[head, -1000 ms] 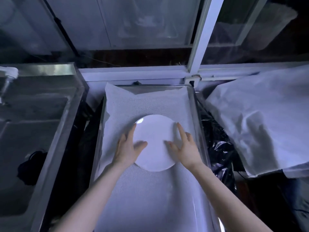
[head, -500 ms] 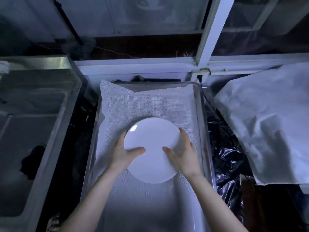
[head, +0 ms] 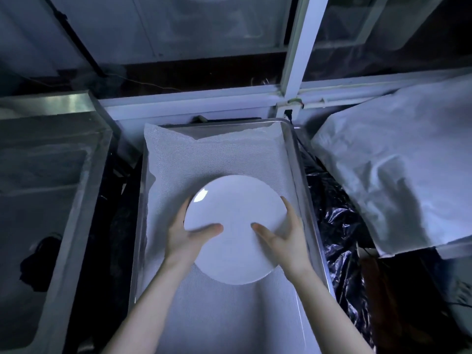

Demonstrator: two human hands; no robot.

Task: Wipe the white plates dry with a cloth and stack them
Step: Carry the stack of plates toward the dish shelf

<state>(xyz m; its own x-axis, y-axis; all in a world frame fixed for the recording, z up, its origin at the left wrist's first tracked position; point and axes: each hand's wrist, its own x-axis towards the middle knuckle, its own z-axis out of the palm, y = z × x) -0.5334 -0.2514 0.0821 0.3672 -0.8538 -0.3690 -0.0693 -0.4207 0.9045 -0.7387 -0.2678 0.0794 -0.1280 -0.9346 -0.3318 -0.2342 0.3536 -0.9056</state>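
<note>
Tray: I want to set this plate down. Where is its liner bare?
Bare liner lies between the plate and the far wall of the tray, and again from the plate to the near edge. The middle is crowded: left hand and right hand grip the plate there.

left hand (head: pixel 185 237), right hand (head: pixel 284 242) at opposite edges of white plate (head: pixel 235 213); thumbs on top; fingers beneath

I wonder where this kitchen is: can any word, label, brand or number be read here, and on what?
None can be read. The round white plate, the mesh-lined metal tray, the crumpled white sheet and the steel basin show only bare surfaces, with no print.
</note>
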